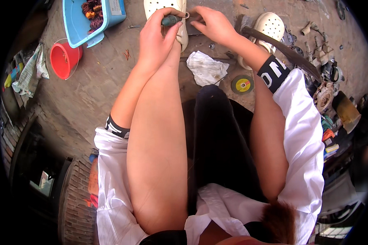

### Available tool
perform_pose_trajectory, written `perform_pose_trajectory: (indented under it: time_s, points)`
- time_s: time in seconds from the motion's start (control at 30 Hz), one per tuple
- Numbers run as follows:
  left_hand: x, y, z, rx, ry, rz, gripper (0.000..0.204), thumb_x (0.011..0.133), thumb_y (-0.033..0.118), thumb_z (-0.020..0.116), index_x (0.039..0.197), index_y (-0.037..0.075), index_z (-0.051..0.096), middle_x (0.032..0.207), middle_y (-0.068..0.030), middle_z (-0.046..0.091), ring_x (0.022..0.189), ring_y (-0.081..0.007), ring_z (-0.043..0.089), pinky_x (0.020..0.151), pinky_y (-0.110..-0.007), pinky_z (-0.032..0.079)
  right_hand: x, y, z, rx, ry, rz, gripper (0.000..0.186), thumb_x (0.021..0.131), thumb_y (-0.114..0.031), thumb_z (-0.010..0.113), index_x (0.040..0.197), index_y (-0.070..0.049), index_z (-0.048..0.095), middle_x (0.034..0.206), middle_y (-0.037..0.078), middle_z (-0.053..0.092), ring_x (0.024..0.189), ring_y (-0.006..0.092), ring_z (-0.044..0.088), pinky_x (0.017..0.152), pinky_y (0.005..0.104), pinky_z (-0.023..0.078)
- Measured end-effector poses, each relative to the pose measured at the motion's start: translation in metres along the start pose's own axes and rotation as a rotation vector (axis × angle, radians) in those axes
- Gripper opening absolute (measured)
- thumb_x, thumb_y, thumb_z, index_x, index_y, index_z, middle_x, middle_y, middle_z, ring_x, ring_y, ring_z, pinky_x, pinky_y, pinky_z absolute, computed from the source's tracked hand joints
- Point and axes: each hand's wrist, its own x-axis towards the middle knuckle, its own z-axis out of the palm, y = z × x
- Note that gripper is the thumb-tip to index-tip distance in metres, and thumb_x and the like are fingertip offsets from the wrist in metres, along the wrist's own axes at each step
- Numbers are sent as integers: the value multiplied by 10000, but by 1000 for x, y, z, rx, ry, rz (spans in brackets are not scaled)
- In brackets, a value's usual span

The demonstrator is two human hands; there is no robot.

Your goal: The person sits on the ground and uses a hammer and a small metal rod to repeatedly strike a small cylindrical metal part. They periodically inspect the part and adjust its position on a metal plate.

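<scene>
My left hand (156,36) is closed round a small dark green, rounded piece (171,20) with a metal ring (187,15) at its right end. Close beside that ring is my right hand (214,25), its fingers curled and thumb below them; whatever lies between the fingertips is too small to make out. Both hands are over my cream clog (183,38) with round holes. A dark hammer (280,47) with a long handle lies by the other cream clog (270,26), under my right forearm.
To the left stand a light blue tub (73,24) with reddish wire coils (95,18) and a red bucket (63,61). A crumpled white cloth (206,68) and a cutting disc (242,85) lie between my feet. Greasy metal parts (325,94) are heaped at right.
</scene>
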Motion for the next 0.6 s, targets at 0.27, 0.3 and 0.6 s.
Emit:
perform_pose_trajectory:
  time_s: [0.27, 0.3, 0.6]
  points:
    - [0, -17, 3, -20, 1, 57, 234, 880, -20, 678, 1095, 59, 628, 1060, -72, 714, 969, -242, 677, 846, -330, 534, -9, -17, -73, -620, 25, -127, 257, 837, -164, 723, 1032, -12, 651, 989, 179, 675, 944, 348, 670, 829, 449, 545]
    - [1, -16, 4, -19, 0, 61, 234, 880, -22, 675, 1094, 63, 632, 1054, -72, 712, 967, -245, 671, 848, -331, 530, -11, -21, -83, -712, 32, -87, 231, 823, -113, 719, 1015, -7, 648, 959, 197, 669, 921, 352, 678, 819, 447, 548]
    - [6, -15, 3, 91, -121, 97, 215, 917, -49, 639, 1121, 9, 604, 1138, -86, 695, 1077, -189, 660, 955, -305, 510, -25, 5, -106, -926, -268, 398, 393, 802, -365, 789, 981, -29, 691, 977, 166, 720, 934, 338, 702, 794, 450, 569]
